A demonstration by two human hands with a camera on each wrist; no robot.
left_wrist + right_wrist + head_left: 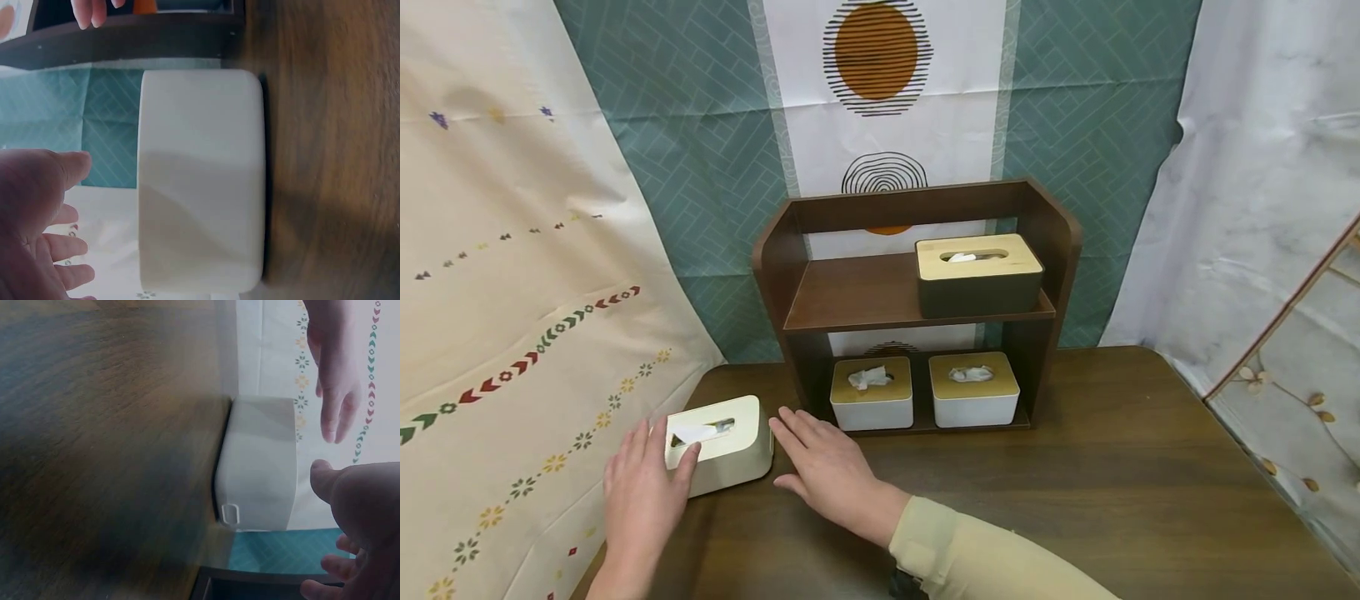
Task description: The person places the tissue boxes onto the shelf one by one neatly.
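A cream tissue box (730,462) with a tissue in its slot stands on the table at the left, slightly angled. In the head view my left hand (646,483) overlaps its left end, while the left wrist view has that hand (37,225) apart from the box (200,181), fingers spread. Just beyond the box's right end is my right hand (835,475), its fingers extended. The right wrist view also puts space between this hand (356,519) and the box (259,469). Neither hand holds anything.
A dark brown two-tier shelf (857,292) stands at the back of the wooden table (1112,492). On its upper tier sits a black tissue box (981,292) with a wooden lid. Below are two white tissue boxes, one left (872,414), one right (976,410). Patterned cloth (550,333) hangs at the left.
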